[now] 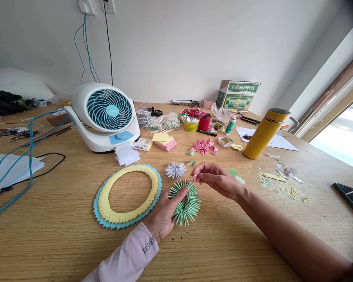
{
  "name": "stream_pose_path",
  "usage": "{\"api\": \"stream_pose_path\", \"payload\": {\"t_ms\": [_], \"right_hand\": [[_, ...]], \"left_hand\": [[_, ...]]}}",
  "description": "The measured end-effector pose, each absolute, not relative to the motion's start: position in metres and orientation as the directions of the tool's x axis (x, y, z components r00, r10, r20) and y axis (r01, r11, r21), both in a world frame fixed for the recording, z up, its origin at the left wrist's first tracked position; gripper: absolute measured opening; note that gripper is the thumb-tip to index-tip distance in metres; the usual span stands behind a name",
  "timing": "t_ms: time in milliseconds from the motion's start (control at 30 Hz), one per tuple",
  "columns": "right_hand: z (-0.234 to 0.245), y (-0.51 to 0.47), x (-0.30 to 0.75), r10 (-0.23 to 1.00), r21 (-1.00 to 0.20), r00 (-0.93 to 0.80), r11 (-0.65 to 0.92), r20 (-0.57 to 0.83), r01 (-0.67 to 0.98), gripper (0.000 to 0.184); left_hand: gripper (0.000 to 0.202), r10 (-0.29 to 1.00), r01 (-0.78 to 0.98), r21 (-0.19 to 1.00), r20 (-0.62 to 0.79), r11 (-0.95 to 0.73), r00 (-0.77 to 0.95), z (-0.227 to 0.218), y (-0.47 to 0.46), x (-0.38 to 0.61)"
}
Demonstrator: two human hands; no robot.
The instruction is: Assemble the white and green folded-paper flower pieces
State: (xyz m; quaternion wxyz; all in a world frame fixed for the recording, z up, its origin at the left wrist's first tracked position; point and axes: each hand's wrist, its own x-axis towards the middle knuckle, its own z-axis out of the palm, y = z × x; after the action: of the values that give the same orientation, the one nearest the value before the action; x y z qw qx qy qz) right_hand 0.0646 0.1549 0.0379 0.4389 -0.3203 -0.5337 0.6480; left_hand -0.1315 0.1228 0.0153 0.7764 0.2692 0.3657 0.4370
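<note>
My left hand is closed on a green folded-paper ring with spiky points all round, its thumb lying over the top near the centre hole. At the ring's upper right edge, my right hand pinches a small pink folded-paper piece between thumb and fingertips. Whether that piece touches the green points I cannot tell. A white spiky paper ring lies just beyond. To the left rests a large yellow and blue folded-paper ring. Further back is a pile of pink folded pieces.
A white fan stands at back left, near blue cables. Yellow and pink paper stacks lie behind the rings. On the right are a yellow bottle, paper scraps and a phone. A green box stands against the wall.
</note>
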Motion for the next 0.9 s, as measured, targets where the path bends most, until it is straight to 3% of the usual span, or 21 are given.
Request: {"api": "stream_pose_path", "payload": {"t_ms": [533,767,900], "right_hand": [[0.0368,0.152,0.0579,0.942,-0.978,-0.313,0.059,0.121,-0.201,0.012],[0.0355,0.1522,0.0585,0.957,-0.981,-0.276,0.037,0.089,-0.189,0.026],[0.0337,0.1531,0.0608,0.945,-0.986,-0.308,0.062,0.107,-0.153,0.018]], "left_hand": [[0.039,0.892,-0.47,0.767,-0.304,0.438,0.335,0.0151,0.1217,-0.1312],[0.044,0.892,-0.473,0.763,-0.314,0.44,0.325,0.0156,0.1219,-0.1309],[0.044,0.891,-0.474,0.759,-0.327,0.447,0.316,0.0147,0.1224,-0.1312]]}}
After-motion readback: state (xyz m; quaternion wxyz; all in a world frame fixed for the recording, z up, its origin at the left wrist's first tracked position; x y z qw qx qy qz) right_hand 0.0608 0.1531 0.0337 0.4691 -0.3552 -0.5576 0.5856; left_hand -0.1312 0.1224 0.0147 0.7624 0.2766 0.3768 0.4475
